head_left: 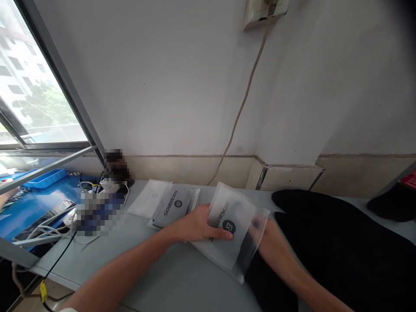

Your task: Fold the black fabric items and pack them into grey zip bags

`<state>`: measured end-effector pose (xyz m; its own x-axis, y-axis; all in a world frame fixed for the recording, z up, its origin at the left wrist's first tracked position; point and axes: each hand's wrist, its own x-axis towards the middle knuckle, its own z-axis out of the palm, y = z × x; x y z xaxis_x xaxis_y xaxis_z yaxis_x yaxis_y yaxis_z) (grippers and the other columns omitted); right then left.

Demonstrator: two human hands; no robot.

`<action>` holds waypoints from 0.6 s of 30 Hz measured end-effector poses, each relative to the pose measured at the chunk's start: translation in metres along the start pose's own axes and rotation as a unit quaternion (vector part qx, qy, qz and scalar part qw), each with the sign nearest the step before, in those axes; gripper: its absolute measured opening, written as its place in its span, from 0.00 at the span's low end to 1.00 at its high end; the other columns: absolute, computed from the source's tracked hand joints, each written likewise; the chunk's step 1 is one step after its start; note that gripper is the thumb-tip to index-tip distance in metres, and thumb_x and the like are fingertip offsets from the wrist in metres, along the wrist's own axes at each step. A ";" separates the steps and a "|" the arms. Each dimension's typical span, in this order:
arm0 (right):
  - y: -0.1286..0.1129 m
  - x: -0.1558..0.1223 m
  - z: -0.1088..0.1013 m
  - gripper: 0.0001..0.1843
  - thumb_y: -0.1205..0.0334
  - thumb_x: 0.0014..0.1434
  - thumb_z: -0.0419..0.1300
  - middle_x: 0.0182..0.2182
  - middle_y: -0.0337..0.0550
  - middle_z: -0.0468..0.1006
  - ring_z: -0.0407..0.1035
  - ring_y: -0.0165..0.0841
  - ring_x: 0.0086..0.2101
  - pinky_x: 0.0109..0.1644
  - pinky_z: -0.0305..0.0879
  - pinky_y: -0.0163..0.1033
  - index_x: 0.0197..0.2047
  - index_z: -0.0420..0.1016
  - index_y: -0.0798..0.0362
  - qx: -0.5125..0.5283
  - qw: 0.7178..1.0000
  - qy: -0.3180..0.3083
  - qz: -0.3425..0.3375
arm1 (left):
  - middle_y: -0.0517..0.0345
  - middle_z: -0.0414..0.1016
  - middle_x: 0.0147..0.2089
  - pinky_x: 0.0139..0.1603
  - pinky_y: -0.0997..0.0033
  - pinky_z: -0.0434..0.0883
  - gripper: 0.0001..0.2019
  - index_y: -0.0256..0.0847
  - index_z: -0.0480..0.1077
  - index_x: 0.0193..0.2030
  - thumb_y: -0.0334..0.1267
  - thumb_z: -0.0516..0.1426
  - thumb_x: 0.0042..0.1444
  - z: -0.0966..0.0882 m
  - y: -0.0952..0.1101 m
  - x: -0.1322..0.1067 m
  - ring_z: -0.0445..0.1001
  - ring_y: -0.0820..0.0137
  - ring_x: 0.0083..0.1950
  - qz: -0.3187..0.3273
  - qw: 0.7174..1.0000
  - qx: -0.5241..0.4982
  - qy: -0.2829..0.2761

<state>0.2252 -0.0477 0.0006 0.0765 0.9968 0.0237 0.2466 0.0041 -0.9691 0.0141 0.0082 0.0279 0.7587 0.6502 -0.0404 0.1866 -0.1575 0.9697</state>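
Over the grey tabletop (159, 277), beside black fabric (344, 247), is a frosted ROCKBROS zip bag (238, 223), probably light, limp and slippery, best held by its edges. The left hand (201, 223) pinches it, thumb in front; the right hand (268, 234) has fingers obscured by plastic, their state unclear.

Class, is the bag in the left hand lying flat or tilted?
Tilted: the left hand grips the bag, thumb across its front; the right hand shows hazily through it, inside or behind unclear.
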 end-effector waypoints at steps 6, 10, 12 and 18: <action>-0.008 -0.001 0.001 0.34 0.38 0.59 0.65 0.61 0.49 0.77 0.70 0.54 0.61 0.65 0.68 0.57 0.63 0.73 0.47 0.042 0.993 -0.098 -0.040 | 0.51 0.80 0.49 0.47 0.63 0.75 0.27 0.43 0.73 0.54 0.55 0.70 0.52 -0.024 0.002 -0.001 0.79 0.58 0.49 -0.022 0.994 0.028 0.101; -0.005 -0.001 0.003 0.32 0.39 0.59 0.66 0.61 0.48 0.78 0.71 0.54 0.59 0.64 0.69 0.57 0.62 0.74 0.46 0.048 0.994 -0.062 -0.072 | 0.52 0.80 0.50 0.46 0.64 0.74 0.26 0.46 0.74 0.54 0.59 0.66 0.55 -0.029 0.007 -0.007 0.78 0.58 0.50 -0.058 0.997 0.029 0.029; -0.003 -0.002 0.003 0.26 0.40 0.62 0.64 0.55 0.47 0.82 0.76 0.53 0.53 0.58 0.74 0.54 0.57 0.79 0.45 0.045 0.991 -0.099 -0.074 | 0.53 0.79 0.45 0.44 0.65 0.73 0.25 0.45 0.76 0.49 0.60 0.67 0.53 -0.028 0.008 -0.008 0.78 0.59 0.47 -0.081 0.996 0.034 -0.017; 0.001 -0.006 0.006 0.20 0.42 0.65 0.62 0.48 0.44 0.85 0.78 0.50 0.47 0.53 0.76 0.51 0.52 0.83 0.44 0.028 0.982 -0.158 -0.100 | 0.54 0.79 0.43 0.44 0.65 0.72 0.23 0.45 0.77 0.45 0.58 0.70 0.50 -0.025 0.005 -0.009 0.78 0.61 0.44 -0.110 0.993 -0.024 -0.029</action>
<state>0.2188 -0.0529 -0.0018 -0.2731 0.9508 0.1462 0.1719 0.1978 -0.9651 -0.0073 0.0203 0.0389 0.7380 0.6206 -0.2650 0.3230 0.0198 0.9462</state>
